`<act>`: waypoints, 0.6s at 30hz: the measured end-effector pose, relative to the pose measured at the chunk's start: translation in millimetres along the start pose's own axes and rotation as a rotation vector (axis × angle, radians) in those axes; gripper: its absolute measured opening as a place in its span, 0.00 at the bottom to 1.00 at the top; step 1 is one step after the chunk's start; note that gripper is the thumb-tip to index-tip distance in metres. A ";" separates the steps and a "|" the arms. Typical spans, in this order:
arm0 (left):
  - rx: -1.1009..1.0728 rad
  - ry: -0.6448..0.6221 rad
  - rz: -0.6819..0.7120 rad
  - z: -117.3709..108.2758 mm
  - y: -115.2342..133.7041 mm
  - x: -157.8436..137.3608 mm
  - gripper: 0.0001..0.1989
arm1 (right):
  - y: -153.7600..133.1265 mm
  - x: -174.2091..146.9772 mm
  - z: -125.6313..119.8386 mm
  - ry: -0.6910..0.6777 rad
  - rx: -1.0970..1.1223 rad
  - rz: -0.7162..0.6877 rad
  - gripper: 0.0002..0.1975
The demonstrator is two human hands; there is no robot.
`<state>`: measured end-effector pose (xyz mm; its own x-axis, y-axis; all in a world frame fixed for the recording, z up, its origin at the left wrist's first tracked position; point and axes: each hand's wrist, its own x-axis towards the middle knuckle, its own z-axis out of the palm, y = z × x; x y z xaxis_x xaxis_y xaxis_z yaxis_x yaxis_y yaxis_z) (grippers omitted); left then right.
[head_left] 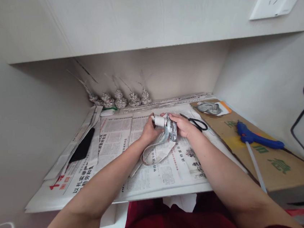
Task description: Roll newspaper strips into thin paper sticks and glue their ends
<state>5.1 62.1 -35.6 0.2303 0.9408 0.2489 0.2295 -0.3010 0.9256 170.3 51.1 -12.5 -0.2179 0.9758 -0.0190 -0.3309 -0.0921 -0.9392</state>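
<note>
Between my hands is a folded newspaper strip [172, 128], bent into loops, with a long band curling down over the table. My left hand [148, 131] is closed on its left part, thumb and fingers around a pale flattened section. On the other side my right hand [182, 124] grips the darker printed section. Some fingertips are hidden behind the paper. Black-handled scissors [198, 123] lie just right of my right hand. Underneath, spread newspaper sheets [116, 132] cover the table.
Several coiled paper gourd shapes [120, 100] stand along the back, beside thin paper rods [167, 102]. At left lie paper strips [64, 156] and a black flat object [83, 146]. On cardboard [225, 135] at right rest a blue glue gun [257, 137] and a grey knotted piece [208, 108].
</note>
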 end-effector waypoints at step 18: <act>0.398 0.070 -0.347 -189.3 26.3 -15.9 0.40 | 6.7 13.9 -10.6 0.369 -0.002 0.009 0.12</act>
<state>-171.6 68.9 38.8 0.0169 0.9996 -0.0219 0.6253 0.0065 0.7804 174.8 66.1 -22.7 0.1251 0.9809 -0.1489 -0.3289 -0.1006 -0.9390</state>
